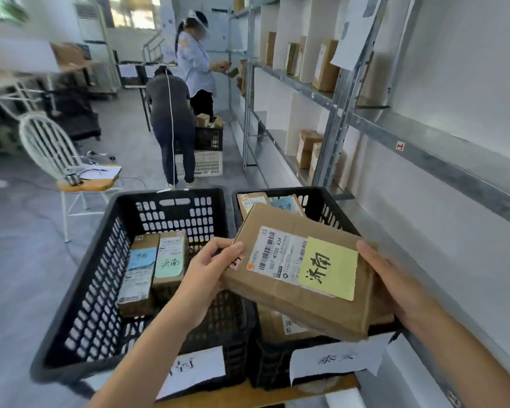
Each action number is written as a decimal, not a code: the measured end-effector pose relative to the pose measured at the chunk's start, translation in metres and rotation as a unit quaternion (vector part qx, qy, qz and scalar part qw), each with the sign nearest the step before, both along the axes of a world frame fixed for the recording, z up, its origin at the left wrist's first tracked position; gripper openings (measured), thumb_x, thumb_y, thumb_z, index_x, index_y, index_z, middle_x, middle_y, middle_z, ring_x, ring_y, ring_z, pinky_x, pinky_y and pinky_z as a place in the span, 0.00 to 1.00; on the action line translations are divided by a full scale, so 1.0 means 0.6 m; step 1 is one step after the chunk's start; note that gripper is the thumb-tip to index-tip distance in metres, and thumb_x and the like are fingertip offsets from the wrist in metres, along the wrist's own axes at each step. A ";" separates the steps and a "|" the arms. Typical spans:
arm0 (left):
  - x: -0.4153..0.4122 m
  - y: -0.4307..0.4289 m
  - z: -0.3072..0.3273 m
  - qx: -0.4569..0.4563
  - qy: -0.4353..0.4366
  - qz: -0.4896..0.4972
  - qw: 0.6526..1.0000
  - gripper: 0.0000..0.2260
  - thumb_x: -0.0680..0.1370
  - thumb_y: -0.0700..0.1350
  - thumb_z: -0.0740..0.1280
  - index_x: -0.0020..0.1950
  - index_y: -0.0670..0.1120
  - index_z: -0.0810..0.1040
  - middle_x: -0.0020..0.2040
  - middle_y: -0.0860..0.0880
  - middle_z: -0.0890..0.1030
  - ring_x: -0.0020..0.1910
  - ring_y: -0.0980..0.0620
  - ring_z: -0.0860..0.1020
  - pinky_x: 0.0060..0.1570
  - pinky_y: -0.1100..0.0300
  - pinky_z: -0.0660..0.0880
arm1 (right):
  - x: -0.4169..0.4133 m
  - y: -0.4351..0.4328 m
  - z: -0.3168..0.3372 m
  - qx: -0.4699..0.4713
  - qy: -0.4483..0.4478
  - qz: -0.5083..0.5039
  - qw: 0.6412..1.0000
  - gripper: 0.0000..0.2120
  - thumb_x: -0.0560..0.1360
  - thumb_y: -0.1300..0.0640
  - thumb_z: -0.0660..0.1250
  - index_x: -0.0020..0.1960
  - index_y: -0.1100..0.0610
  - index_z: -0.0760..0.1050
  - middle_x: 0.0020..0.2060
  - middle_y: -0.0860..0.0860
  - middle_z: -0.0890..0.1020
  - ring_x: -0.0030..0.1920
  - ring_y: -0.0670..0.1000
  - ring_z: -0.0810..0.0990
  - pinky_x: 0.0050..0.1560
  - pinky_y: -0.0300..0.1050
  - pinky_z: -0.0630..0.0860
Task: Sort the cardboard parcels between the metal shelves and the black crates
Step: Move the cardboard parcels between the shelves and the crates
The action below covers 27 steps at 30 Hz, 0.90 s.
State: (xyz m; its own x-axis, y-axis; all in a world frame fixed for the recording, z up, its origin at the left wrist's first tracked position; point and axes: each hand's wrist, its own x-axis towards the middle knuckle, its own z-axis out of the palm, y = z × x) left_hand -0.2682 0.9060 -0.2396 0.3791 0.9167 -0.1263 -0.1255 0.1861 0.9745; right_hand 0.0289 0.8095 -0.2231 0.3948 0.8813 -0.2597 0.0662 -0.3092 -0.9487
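Brown parcel point(289, 293), yellow note point(327, 267), perhaps creased.

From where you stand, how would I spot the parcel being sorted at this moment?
Find the two black crates beside the metal shelves. Above the right crate, the left hand and right hand hold a flat cardboard parcel. Unlike the parcels lying in the crates, it carries a yellow handwritten note beside its white barcode label.

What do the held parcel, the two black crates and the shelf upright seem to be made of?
Held parcel: brown cardboard, matte, going by its creases and scuffed edges. Left crate and right crate: black moulded plastic by the look, slightly glossy, with perforated walls. Shelf upright: probably galvanised steel, dull grey with a mottled sheen.
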 end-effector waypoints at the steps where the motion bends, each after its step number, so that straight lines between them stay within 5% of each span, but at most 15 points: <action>1: -0.015 0.010 0.004 0.001 0.005 0.001 1.000 0.18 0.69 0.59 0.73 0.51 0.49 0.81 0.52 0.46 0.85 0.47 0.50 0.81 0.47 0.52 0.76 | -0.014 0.015 0.006 -0.010 0.002 0.022 1.000 0.38 0.56 0.24 0.72 0.54 0.52 0.83 0.47 0.52 0.87 0.47 0.54 0.87 0.56 0.54 0.78; 4: -0.065 0.049 0.012 0.001 0.007 0.012 1.000 0.14 0.71 0.58 0.71 0.51 0.53 0.83 0.53 0.47 0.85 0.48 0.51 0.81 0.50 0.51 0.78 | -0.057 0.059 0.026 -0.038 0.022 0.094 0.995 0.36 0.61 0.32 0.73 0.57 0.57 0.82 0.47 0.56 0.87 0.47 0.56 0.87 0.50 0.49 0.81; 9: -0.152 0.133 0.017 -0.003 0.042 0.048 0.998 0.12 0.77 0.56 0.69 0.55 0.53 0.85 0.54 0.44 0.85 0.51 0.47 0.80 0.57 0.47 0.76 | -0.143 0.122 0.033 -0.069 0.076 0.197 0.975 0.32 0.65 0.42 0.76 0.63 0.59 0.77 0.54 0.58 0.85 0.56 0.57 0.84 0.54 0.49 0.82; 13: -0.200 0.215 0.008 -0.036 0.028 0.129 0.991 0.17 0.78 0.56 0.67 0.58 0.45 0.82 0.52 0.42 0.85 0.48 0.46 0.83 0.46 0.53 0.81 | -0.219 0.172 0.007 -0.052 0.146 0.136 0.978 0.35 0.61 0.44 0.80 0.62 0.58 0.76 0.53 0.58 0.85 0.55 0.58 0.84 0.48 0.53 0.83; 16: -0.231 0.257 -0.026 -0.055 0.009 0.188 0.981 0.16 0.80 0.54 0.63 0.57 0.43 0.81 0.52 0.40 0.84 0.51 0.42 0.84 0.54 0.48 0.80 | -0.274 0.202 -0.019 -0.046 0.239 0.075 0.967 0.28 0.63 0.47 0.80 0.59 0.54 0.77 0.50 0.55 0.87 0.51 0.56 0.86 0.44 0.54 0.83; 19: -0.245 0.274 -0.069 -0.065 0.042 0.189 0.979 0.10 0.79 0.52 0.64 0.53 0.48 0.81 0.53 0.44 0.84 0.56 0.44 0.82 0.60 0.48 0.78 | -0.326 0.228 -0.057 -0.051 0.302 0.032 0.951 0.27 0.66 0.48 0.80 0.61 0.53 0.75 0.51 0.56 0.86 0.57 0.58 0.83 0.52 0.61 0.82; 24: -0.246 0.280 -0.120 -0.046 0.120 0.128 0.983 0.15 0.82 0.56 0.60 0.58 0.49 0.81 0.55 0.51 0.84 0.56 0.53 0.80 0.52 0.59 0.76 | -0.398 0.265 -0.095 -0.049 0.269 -0.028 0.961 0.24 0.67 0.48 0.78 0.56 0.58 0.77 0.46 0.54 0.88 0.51 0.53 0.85 0.54 0.52 0.82; 27: -0.241 0.284 -0.137 -0.039 0.125 0.098 0.987 0.16 0.81 0.60 0.59 0.54 0.53 0.82 0.52 0.56 0.83 0.53 0.56 0.80 0.55 0.58 0.74 | -0.425 0.285 -0.121 -0.040 0.265 -0.073 0.961 0.22 0.69 0.48 0.77 0.57 0.59 0.78 0.46 0.54 0.87 0.52 0.53 0.84 0.51 0.50 0.82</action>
